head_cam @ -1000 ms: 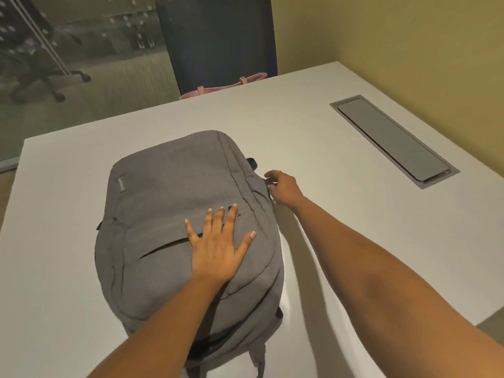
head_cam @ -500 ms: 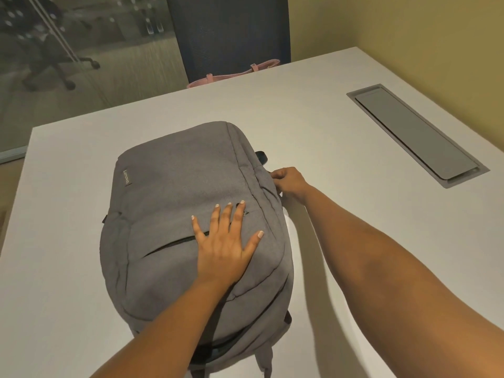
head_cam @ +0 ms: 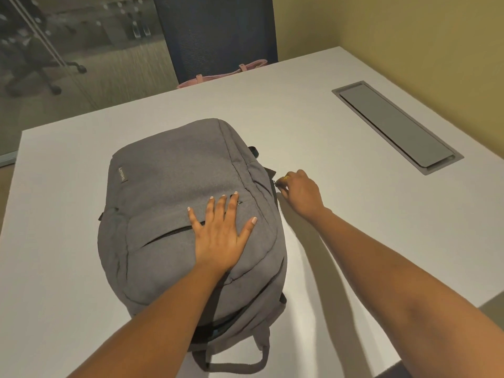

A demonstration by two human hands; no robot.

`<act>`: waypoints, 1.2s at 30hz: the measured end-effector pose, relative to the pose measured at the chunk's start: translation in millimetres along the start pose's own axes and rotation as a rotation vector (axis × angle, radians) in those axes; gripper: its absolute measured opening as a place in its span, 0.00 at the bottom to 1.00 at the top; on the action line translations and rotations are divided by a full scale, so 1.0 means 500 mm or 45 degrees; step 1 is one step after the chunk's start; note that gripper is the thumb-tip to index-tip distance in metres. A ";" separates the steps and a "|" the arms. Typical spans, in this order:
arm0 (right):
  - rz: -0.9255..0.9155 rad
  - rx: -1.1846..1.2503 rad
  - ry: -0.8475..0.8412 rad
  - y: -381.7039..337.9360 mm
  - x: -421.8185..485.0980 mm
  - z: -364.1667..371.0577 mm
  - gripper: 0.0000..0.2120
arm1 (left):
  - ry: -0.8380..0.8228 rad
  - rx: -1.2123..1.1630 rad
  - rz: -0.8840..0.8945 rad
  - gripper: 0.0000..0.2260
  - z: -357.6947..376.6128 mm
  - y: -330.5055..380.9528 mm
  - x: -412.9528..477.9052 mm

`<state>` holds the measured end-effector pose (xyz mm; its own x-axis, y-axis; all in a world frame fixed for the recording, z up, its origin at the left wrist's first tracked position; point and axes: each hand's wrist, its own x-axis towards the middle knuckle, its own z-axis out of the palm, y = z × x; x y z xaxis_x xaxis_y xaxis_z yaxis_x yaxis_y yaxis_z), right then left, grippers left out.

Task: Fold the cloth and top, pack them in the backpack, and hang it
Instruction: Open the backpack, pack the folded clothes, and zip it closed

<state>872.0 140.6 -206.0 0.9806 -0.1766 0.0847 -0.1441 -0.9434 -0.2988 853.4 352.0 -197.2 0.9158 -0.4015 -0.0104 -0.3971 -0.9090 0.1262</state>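
Head view: we log the grey backpack (head_cam: 169, 186) lying flat on the white table (head_cam: 341, 255), nearer its left edge, with the carry handle at the near edge. Left hand (head_cam: 221, 238) is spread, palm pressing the front panel. Right hand (head_cam: 300, 190), fingers curled, pinches the zipper pull (head_cam: 276, 183) on the backpack's right side. A cable hatch (head_cam: 395, 126) sits toward the far right corner.
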 end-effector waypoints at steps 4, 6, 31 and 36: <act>-0.034 -0.024 -0.012 0.002 -0.058 -0.007 0.13 | 0.009 -0.017 0.002 0.44 -0.003 0.002 0.000; -0.038 -0.028 -0.008 -0.001 -0.088 -0.011 0.13 | 0.012 -0.006 -0.002 0.45 -0.003 0.003 0.001; -0.158 0.121 0.013 -0.154 -0.440 -0.026 0.07 | -0.063 -0.006 -0.058 0.32 -0.040 0.025 -0.016; 0.179 0.199 -0.050 -0.170 -0.444 -0.050 0.13 | 0.052 -0.397 -0.042 0.25 -0.080 0.019 -0.061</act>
<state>663.0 253.2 -175.6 0.9571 -0.2897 -0.0045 -0.2608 -0.8546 -0.4491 824.2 359.9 -156.0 0.9319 -0.3621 0.0196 -0.3357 -0.8410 0.4243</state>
